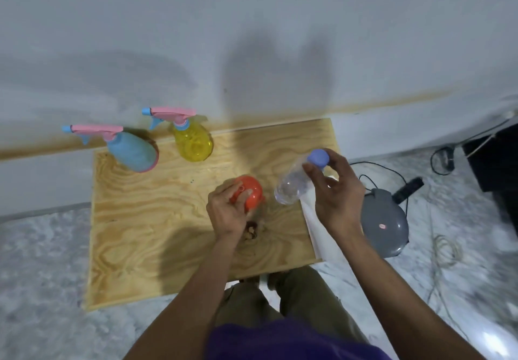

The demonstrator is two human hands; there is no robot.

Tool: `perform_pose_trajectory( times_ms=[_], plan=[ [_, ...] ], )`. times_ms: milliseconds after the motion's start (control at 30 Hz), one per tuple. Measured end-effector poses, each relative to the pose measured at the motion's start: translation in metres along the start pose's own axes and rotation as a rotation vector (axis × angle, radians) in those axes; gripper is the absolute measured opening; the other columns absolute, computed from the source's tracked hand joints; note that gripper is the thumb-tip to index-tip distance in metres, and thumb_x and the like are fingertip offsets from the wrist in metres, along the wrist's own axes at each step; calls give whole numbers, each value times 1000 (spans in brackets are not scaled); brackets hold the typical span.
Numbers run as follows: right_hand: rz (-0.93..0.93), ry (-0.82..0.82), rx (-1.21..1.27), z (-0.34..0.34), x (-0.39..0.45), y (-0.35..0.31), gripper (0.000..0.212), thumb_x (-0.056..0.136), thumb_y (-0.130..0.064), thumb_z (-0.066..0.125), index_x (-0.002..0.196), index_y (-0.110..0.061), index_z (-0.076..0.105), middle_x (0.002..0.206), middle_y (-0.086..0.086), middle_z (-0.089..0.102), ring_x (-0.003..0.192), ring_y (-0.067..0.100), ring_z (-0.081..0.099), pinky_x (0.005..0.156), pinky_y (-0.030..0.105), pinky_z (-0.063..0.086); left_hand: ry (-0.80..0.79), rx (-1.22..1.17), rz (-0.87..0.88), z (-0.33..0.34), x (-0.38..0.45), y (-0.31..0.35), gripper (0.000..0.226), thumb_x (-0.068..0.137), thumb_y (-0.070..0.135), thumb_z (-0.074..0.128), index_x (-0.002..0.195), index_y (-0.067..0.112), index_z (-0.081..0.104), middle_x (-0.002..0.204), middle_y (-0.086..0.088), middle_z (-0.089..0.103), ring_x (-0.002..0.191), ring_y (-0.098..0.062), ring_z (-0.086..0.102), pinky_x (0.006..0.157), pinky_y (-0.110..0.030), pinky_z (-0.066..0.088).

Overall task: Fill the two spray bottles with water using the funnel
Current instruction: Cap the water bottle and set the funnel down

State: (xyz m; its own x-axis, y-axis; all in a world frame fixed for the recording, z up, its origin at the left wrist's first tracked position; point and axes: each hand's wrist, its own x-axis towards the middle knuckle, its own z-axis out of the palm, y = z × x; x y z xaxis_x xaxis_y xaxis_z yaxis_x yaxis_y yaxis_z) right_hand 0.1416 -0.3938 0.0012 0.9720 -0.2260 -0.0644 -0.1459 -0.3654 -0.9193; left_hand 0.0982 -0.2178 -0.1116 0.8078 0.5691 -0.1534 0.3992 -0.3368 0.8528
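orange funnel near the middle of the wooden counter, grasped from above by the left hand. just right of it, clear water bottle with a lilac cap, tilted, gripped at the neck by the right hand. at the far left edge, well apart from both hands, blue spray bottle and yellow spray bottle, pink trigger heads still on. grey round appliance on the floor to the right.

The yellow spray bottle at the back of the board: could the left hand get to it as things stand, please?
Probably not yet: the path to the yellow spray bottle is open, but the left hand grips the orange funnel.
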Motion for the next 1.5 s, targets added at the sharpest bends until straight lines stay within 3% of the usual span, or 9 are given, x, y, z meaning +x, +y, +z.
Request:
perform_pose_trajectory(
  times_ms=[233,400,467,633,767,967,1100,1233,1500],
  plan=[
    [-31,69,121,1,58,-28,26,86,-26,78,110,-26,69,102,-16,70,95,-12,60,74,5,44,2,12,67,17,51,50,33,75,25,88,102,7,79,103,-9,77,91,-15,68,81,-14,45],
    [-76,84,90,8,101,-24,36,83,-33,80,115,-20,70,107,-10,72,100,-4,62,79,15,50,17,48,39,46,81,59,36,72,31,89,103,16,79,104,-6,77,97,-22,71,84,-39,59],
    [-70,76,84,10,116,-18,37,82,-35,81,115,-22,70,109,-11,72,100,-2,62,78,16,50,19,43,46,56,87,62,35,75,24,87,106,11,78,107,-10,76,98,-25,71,87,-38,59],
    [-61,24,81,14,144,-8,35,81,-36,81,113,-26,70,110,-14,71,98,-9,58,76,15,48,29,79,14,81,97,68,30,76,20,85,104,9,79,107,-11,76,100,-26,70,83,-23,50],
    [-64,-9,87,17,155,-3,33,81,-35,81,112,-28,70,110,-14,71,94,-14,56,77,18,50,46,52,-31,98,102,72,31,80,8,82,108,-2,75,110,-10,71,100,-23,66,66,5,37],
    [-97,-25,81,24,166,2,33,82,-37,80,112,-34,68,110,-15,71,100,1,60,85,35,56,16,58,-69,119,112,64,31,82,3,79,112,-4,73,121,-20,68,104,-19,59,65,10,32],
    [-92,-32,86,27,170,5,35,80,-41,81,113,-35,67,111,-16,71,105,6,62,86,37,55,28,93,-73,124,116,61,32,80,18,83,109,7,77,114,-11,74,104,-21,66,75,4,35],
    [-110,-39,73,31,170,7,38,80,-43,80,115,-33,67,112,-17,70,106,9,63,89,40,53,20,110,-58,128,118,61,33,78,23,85,108,10,78,111,-10,75,105,-27,68,90,-23,43],
    [-122,-75,42,28,174,6,37,80,-42,81,113,-34,66,112,-18,69,108,7,60,89,42,53,11,198,-75,130,122,65,35,76,22,86,109,15,77,116,-7,74,108,-27,66,91,-22,40]
  ],
)
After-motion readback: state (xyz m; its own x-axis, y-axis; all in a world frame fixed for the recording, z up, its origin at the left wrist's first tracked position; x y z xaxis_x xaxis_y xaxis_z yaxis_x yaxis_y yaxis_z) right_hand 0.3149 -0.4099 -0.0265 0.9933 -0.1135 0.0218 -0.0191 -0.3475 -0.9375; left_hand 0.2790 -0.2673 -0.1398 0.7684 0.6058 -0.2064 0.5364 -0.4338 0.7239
